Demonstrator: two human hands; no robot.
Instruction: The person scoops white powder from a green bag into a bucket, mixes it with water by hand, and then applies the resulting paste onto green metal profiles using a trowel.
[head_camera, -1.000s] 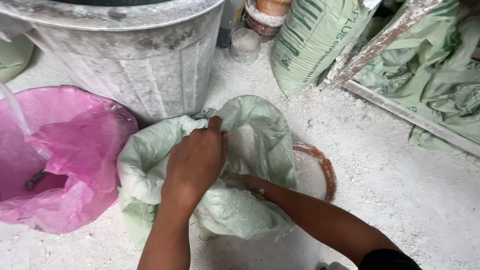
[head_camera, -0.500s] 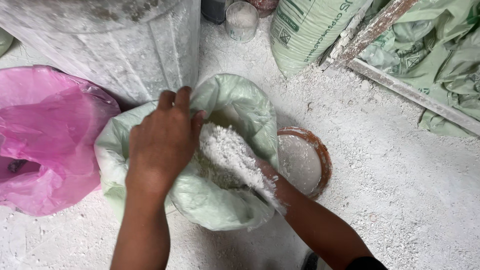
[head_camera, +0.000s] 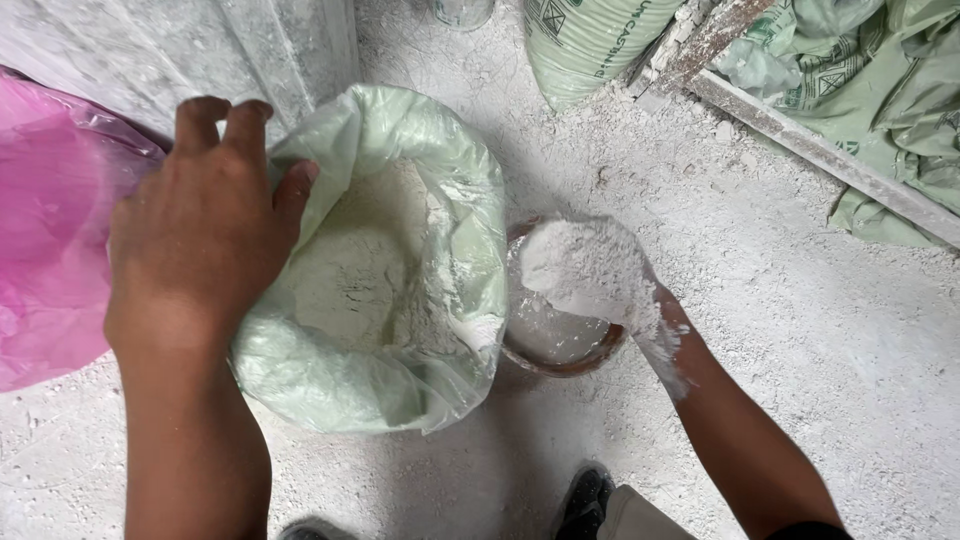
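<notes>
White powder (head_camera: 585, 268) heaped in right hand (head_camera: 600, 285), cupped shut round load, directly above brown bowl (head_camera: 560, 350) on floor. Risk: loose, fine heap likely to spill past bowl rim if hand tips off-centre; dust cloud probable. Left hand (head_camera: 200, 240) clamped on rim of pale green plastic sack (head_camera: 400, 280), holding mouth open; released grip could collapse thin, limp film. Pink bag (head_camera: 50, 240) just beside. Floor (head_camera: 800, 330) gritty, powder-coated.
</notes>
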